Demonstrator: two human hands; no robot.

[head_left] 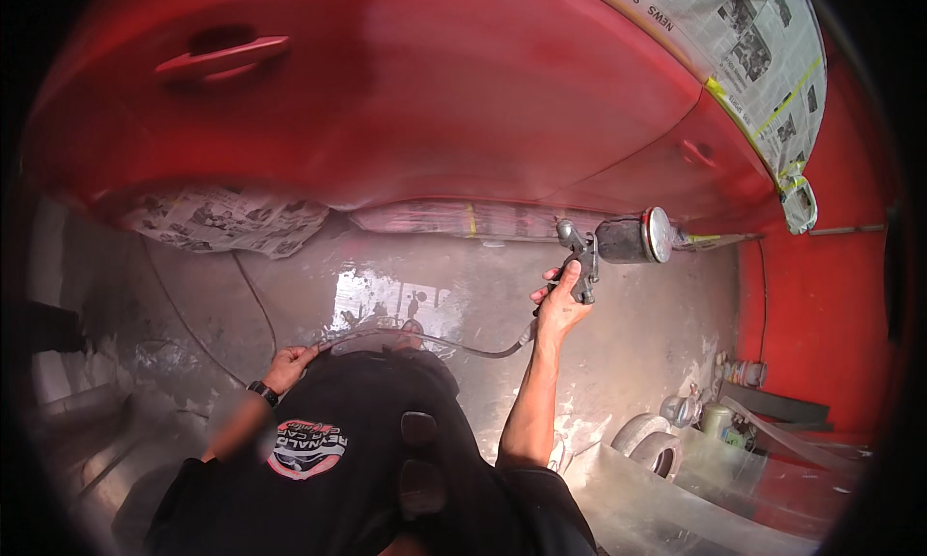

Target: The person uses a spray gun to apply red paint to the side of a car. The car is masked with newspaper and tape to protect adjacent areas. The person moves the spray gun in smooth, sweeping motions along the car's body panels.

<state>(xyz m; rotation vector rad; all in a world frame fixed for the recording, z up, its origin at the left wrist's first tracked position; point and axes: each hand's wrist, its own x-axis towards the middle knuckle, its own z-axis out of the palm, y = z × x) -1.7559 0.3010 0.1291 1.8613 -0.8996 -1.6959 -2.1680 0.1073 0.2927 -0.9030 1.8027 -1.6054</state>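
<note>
A dark metal spray gun [579, 264] with a round silvery head sits in a person's right hand [560, 310], just below the lower edge of a curved red car body [454, 83] as the camera looks down; its dark grey cylindrical cup [623, 240] juts to the right, capped by a pale disc. The right fingers wrap around the gun's grip, though whether the trigger is squeezed cannot be told. From the grip a thin grey air hose [463, 347] sags leftward across the person's front to the left hand [290, 367], its fingers closed around the line, a black watch [263, 393] at the wrist. Good work here likely calls for a steady wrist, the gun kept square to the curved panel at an even gap, each pass overlapping the last, with the left hand keeping the hose off the wet-looking surface. Black-and-white newspaper sheets [763, 73] edged with yellow tape cover the car's upper right, and crumpled newspaper [232, 218] hangs along its lower left. Beyond lie a grey concrete floor [406, 266], a bright red wall [811, 315] and dusty grey ring-shaped objects [649, 445], possibly tyres.
</note>
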